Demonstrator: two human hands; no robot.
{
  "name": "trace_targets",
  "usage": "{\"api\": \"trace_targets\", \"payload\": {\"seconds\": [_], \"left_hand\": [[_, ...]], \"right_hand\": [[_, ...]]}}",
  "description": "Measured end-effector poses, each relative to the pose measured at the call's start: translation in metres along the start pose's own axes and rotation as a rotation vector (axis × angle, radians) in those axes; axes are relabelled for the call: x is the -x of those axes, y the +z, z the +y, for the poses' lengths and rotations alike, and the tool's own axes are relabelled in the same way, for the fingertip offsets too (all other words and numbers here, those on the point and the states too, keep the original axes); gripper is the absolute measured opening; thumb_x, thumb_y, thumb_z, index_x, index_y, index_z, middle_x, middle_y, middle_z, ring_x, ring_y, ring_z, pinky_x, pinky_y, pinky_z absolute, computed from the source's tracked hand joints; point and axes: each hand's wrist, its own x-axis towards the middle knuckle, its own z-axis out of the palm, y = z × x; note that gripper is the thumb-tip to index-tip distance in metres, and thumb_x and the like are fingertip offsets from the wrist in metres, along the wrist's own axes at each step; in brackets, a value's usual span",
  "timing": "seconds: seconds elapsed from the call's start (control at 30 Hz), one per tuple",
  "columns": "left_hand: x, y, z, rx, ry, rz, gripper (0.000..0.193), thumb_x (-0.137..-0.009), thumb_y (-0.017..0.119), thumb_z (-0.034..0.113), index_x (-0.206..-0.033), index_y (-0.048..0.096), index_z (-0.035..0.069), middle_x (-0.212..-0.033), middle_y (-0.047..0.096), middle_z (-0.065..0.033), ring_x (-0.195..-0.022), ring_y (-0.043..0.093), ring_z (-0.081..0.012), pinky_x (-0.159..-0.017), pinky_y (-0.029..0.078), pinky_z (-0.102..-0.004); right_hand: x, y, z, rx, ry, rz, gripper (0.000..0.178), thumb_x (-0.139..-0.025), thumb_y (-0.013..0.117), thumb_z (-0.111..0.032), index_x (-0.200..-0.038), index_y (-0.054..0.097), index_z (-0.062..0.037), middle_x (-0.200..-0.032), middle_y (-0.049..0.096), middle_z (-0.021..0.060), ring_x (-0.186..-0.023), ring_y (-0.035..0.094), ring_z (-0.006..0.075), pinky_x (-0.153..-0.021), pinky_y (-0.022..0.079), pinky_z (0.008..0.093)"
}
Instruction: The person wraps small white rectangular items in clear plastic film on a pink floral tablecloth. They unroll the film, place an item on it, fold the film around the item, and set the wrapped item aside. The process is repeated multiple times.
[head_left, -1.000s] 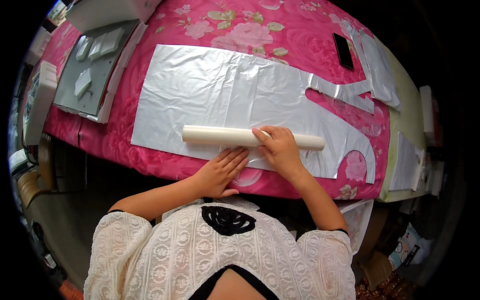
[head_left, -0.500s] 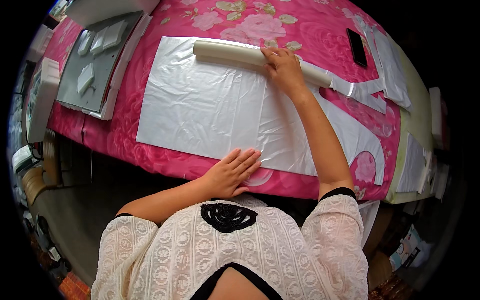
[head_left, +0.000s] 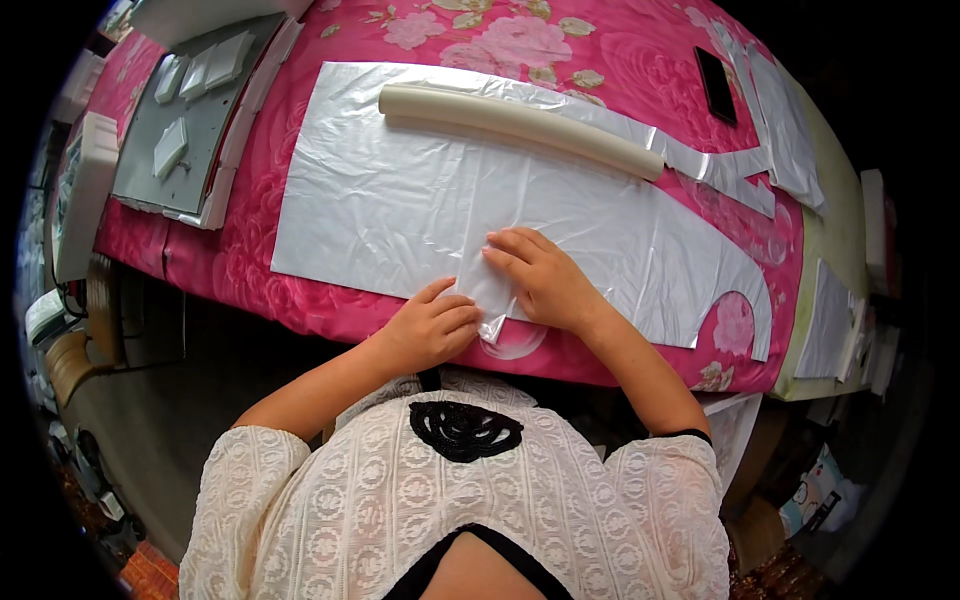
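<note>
Head view: both hands sit close together at the near edge of a silvery plastic sheet (head_left: pixel 420 200) spread flat over a counter covered by a pink floral cloth (head_left: pixel 300 300). The left hand (head_left: pixel 432 328) is curled, its fingers pinching a small raised fold of the sheet at that near edge. The right hand (head_left: pixel 545 280) lies just beside it, fingers nearly straight and pressed flat on the sheet, their tips touching the same fold; it grips nothing. The sheet is wide and wrinkled, with a curved cut-out at its right end, and a narrow strip of it runs on to the far right. A long cream tube (head_left: pixel 520 118) lies across the far side of the sheet, tilted a little, well apart from the hands. Beyond the sheet's right end a dark phone (head_left: pixel 716 84) rests on the cloth, and more pale sheets (head_left: pixel 785 130) lie near it. To the left a grey tray (head_left: pixel 195 120) holds a few white pieces (head_left: pixel 170 145). The person wears a white lace top with a black collar patch.
</note>
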Motion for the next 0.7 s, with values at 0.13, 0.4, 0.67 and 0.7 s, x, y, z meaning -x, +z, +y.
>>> {"api": "trace_targets", "payload": {"seconds": [0.13,0.4,0.67,0.7], "left_hand": [[-0.014,-0.01,-0.003,0.275,-0.149,0.142,0.017,-0.07,0.07,0.01,-0.079,0.057,0.008,-0.091,0.064,-0.0005,-0.087,0.062,-0.0175,-0.09,0.047,-0.0389],[-0.029,-0.03,-0.047,0.231,-0.079,-0.044,0.068,-0.062,0.079,0.027,-0.119,0.051,0.002,-0.127,0.052,-0.0126,-0.116,0.052,-0.0277,-0.097,0.042,-0.0408],[-0.026,-0.006,-0.058,-0.003,-0.091,-0.111,0.052,-0.07,0.066,0.013,-0.12,0.053,0.004,-0.118,0.058,-0.0104,-0.108,0.056,-0.0252,-0.091,0.043,-0.0384],[-0.027,-0.007,-0.057,0.011,-0.103,-0.116,0.051,-0.071,0.064,0.013,-0.12,0.052,0.004,-0.117,0.058,-0.0107,-0.106,0.057,-0.0254,-0.09,0.043,-0.0382]], "right_hand": [[-0.006,-0.001,-0.001,-0.031,0.033,0.034,0.045,-0.066,0.056,0.007,-0.111,0.059,-0.0021,-0.114,0.057,0.0114,-0.104,0.052,0.0295,-0.089,0.044,0.0373],[-0.012,0.008,0.002,-0.086,0.091,0.228,0.031,-0.066,0.063,0.001,-0.097,0.065,-0.0041,-0.098,0.064,0.0069,-0.089,0.057,0.0248,-0.079,0.048,0.0343],[-0.008,0.008,0.002,0.029,0.076,0.238,0.029,-0.066,0.065,0.001,-0.094,0.066,-0.0064,-0.096,0.065,0.0054,-0.087,0.057,0.0237,-0.077,0.049,0.0336],[-0.007,0.005,0.003,0.011,0.121,0.225,0.028,-0.067,0.065,0.001,-0.094,0.067,-0.0068,-0.094,0.065,0.0058,-0.086,0.058,0.0238,-0.076,0.049,0.033]]}}
